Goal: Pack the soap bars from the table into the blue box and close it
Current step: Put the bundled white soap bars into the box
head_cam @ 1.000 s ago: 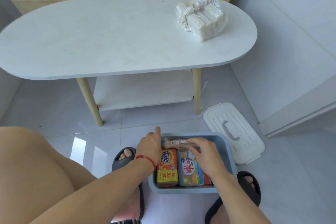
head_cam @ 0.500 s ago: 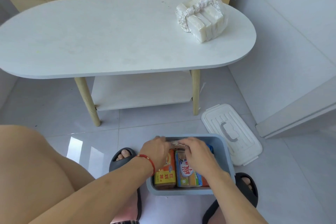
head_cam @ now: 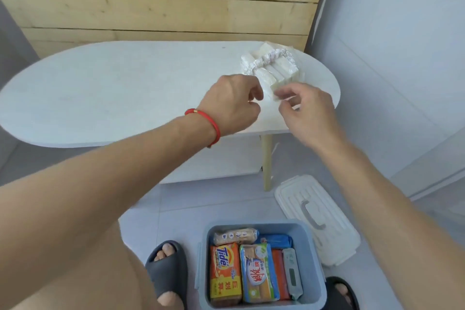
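A bundle of white soap bars [head_cam: 271,68] wrapped in clear plastic lies on the right end of the white oval table [head_cam: 125,93]. My left hand [head_cam: 231,103] hovers at the bundle's near left edge with fingers loosely curled and nothing in them. My right hand [head_cam: 307,111] reaches the near corner, with fingertips at the wrap; no firm hold shows. On the floor below, the blue box [head_cam: 310,241] stands uncovered. It holds several packed soaps, among them an orange Tide bar [head_cam: 225,272] and a blue-green pack [head_cam: 259,274]. The white lid [head_cam: 317,216] lies beside the box on the right.
A wooden plank wall stands behind the table, a pale wall to the right. A table leg [head_cam: 267,163] and a lower shelf [head_cam: 214,166] sit between table top and box. My feet in dark slippers [head_cam: 166,272] flank the box on the tiled floor.
Both hands have left the blue box and risen to the table, now at the white soap bundle. The view has tilted upward. The soaps in the box stay put.
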Motion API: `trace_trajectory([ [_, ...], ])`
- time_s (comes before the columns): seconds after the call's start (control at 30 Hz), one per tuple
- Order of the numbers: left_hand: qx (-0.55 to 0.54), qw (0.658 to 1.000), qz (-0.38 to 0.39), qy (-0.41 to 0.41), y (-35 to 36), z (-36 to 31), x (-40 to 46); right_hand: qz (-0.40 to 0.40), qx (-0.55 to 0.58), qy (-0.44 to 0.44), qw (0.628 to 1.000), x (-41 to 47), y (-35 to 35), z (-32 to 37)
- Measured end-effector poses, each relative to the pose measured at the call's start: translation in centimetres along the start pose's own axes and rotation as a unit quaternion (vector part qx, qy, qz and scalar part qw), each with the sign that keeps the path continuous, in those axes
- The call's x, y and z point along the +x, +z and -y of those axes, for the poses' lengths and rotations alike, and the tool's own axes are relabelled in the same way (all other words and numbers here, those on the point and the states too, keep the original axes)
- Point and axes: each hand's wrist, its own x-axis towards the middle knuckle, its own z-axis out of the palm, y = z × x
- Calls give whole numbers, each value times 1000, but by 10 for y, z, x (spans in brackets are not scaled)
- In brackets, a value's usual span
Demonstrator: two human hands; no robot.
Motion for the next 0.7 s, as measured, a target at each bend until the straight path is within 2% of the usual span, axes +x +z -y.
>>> trace_trajectory([
  [0.07,-4,999,6,-54,-3,13,15,19,-104,-27,994,26,-4,1],
  [0.2,-31,987,18,-155,12,29,30,66,-244,-50,966,63,1,-1],
  [0.33,-45,986,-16,-157,27,29,41,81,-316,-43,944,96,26,3],
  [0.5,-34,988,-6,-147,35,30,42,135,-294,133,937,128,46,9],
  [0.7,-22,992,0,-122,33,20,34,126,-233,159,951,124,33,0],
])
